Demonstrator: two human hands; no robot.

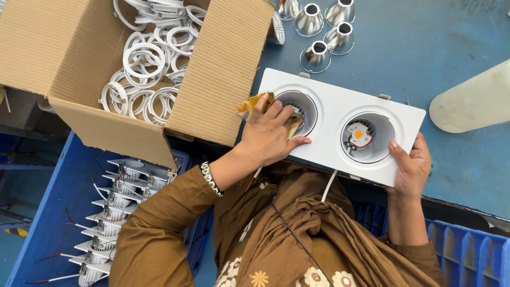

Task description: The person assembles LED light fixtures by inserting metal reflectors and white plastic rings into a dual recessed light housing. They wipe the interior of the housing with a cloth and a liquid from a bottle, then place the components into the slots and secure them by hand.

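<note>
Head view:
Left hand [272, 134]: fingers pressed together on a yellow cloth [256, 103], at the left socket of the white twin lamp housing [329, 114].
Right hand [410, 165]: fingers clamped on the housing's right edge, thumb on top.
Beyond the fingertips: metal reflectors [319, 32].
Left of the left fingers: cardboard box [69, 58] of white rings [146, 58].

Bright, even light all over. Picture sharp, colours clear. Shadows soft and short. Small shine on silver cones [317, 29] at top. White light frame [329, 106] very bright, almost glowing. Corners bend slightly. No blur.
</note>
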